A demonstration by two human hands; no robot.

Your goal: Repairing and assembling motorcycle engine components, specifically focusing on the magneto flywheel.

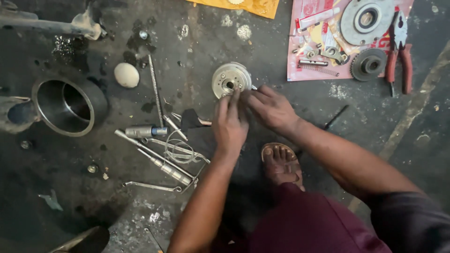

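Observation:
A round silver metal hub (228,78) with a centre hole lies flat on the dark oily floor. My left hand (229,122) reaches up to its lower edge, fingertips touching the rim. My right hand (271,107) comes in from the right, its fingers pinched together beside the left fingertips at the hub's lower right edge. Whether a small part sits between the fingers is hidden. My sandalled foot (281,161) rests just below the hands.
Long metal tools and a wire coil (161,150) lie left of my hands. A steel cylinder (69,105) and a pale oval stone (126,75) sit farther left. A red sheet (323,51) at top right carries a disc, gear, small parts; red pliers (398,51) beside.

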